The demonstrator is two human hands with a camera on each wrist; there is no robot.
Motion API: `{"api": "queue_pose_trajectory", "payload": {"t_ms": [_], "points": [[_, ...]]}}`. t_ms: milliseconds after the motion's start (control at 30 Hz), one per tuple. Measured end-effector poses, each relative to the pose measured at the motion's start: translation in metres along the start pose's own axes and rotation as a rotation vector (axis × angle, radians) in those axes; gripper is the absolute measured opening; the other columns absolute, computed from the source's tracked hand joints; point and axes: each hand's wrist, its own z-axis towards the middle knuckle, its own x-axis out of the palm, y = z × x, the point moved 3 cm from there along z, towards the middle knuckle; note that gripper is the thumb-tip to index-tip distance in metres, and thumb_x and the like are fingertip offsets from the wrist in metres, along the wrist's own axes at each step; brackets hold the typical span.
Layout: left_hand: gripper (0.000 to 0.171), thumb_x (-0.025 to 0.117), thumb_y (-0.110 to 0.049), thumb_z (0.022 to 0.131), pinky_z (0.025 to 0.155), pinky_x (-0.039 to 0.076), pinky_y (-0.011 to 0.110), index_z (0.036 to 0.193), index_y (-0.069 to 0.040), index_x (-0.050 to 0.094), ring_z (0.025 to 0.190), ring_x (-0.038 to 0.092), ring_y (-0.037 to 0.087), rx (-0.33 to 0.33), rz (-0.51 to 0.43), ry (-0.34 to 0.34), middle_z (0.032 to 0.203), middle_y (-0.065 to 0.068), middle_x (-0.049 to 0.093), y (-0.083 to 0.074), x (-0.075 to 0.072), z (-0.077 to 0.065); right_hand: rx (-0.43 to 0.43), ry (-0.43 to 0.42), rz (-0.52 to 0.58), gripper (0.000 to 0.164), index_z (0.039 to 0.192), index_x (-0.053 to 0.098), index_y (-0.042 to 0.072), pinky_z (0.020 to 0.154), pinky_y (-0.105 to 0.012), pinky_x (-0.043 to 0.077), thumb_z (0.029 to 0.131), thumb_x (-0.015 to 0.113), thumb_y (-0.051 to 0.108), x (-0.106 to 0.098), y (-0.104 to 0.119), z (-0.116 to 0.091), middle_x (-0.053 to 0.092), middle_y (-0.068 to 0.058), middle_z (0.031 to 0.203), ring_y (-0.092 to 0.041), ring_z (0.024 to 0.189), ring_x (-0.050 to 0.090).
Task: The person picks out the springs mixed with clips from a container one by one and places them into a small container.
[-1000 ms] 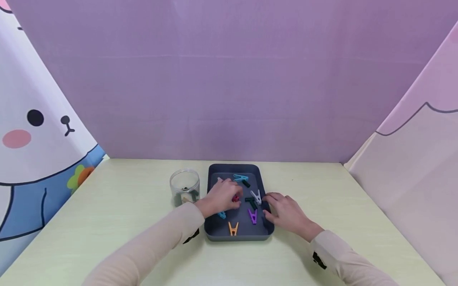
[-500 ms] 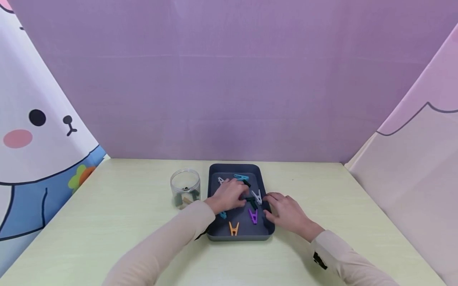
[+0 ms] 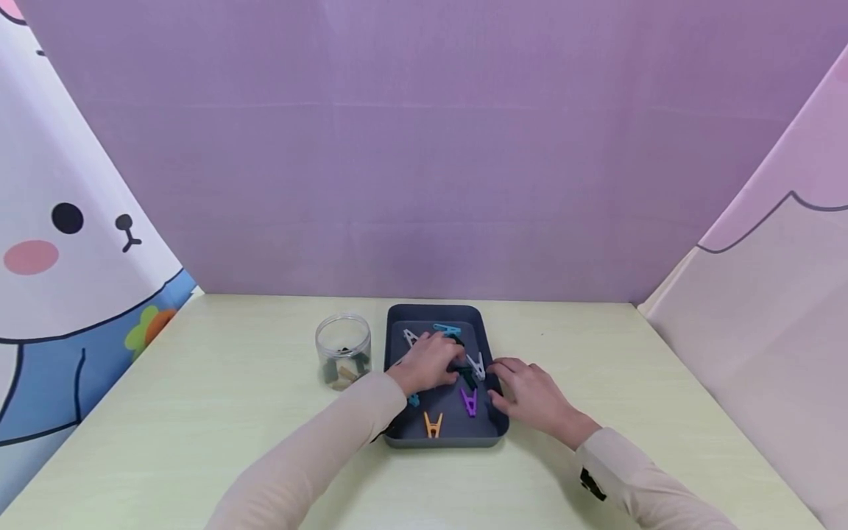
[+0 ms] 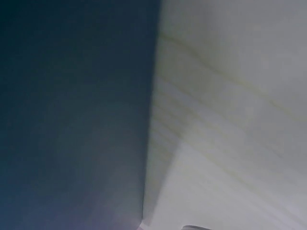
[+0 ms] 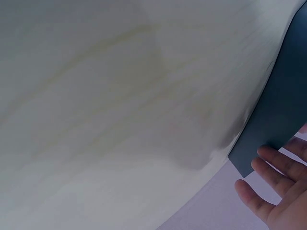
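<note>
A dark grey tray (image 3: 440,442) holds several small spring clips. My left hand (image 3: 427,364) reaches over its middle, fingers bent down beside dark green clips (image 3: 469,378); what lies under the palm and fingertips is hidden. Near that hand lie a white clip (image 3: 478,366), a purple clip (image 3: 469,402), a light blue clip (image 3: 447,329) and another white clip (image 3: 410,336). An orange clip (image 3: 433,425) is close to the front wall. My right hand (image 3: 533,394) rests its fingertips against the tray's right side; in the right wrist view its extended fingers (image 5: 273,175) touch the outer wall.
Left of the tray stands a clear open jar (image 3: 342,346) with dark green and beige pieces low inside. Both stand on a pale wooden table (image 3: 265,368). A purple cloth (image 3: 424,162) hangs behind the table. The left wrist view shows mostly tray wall (image 4: 72,115) and tabletop.
My left hand has moved right across the tray, from the red clip towards the dark green clips. The red clip no longer shows. My right hand has stayed in place.
</note>
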Motion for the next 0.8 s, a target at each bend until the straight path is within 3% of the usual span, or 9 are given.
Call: {"api": "queue_pose_trajectory", "payload": {"t_ms": [800], "points": [[0.016, 0.068, -0.024, 0.081, 0.074, 0.038, 0.030, 0.096, -0.023, 0.067, 0.085, 0.052, 0.013, 0.013, 0.037, -0.007, 0.090, -0.010, 0.066, -0.0054, -0.0005, 0.0019, -0.005, 0.016, -0.016, 0.036, 0.107, 0.063, 0.009, 0.073, -0.039, 0.050, 0.080, 0.064, 0.032, 0.0001, -0.0007, 0.0010, 0.062, -0.008, 0.111, -0.021, 0.102, 0.059]]}}
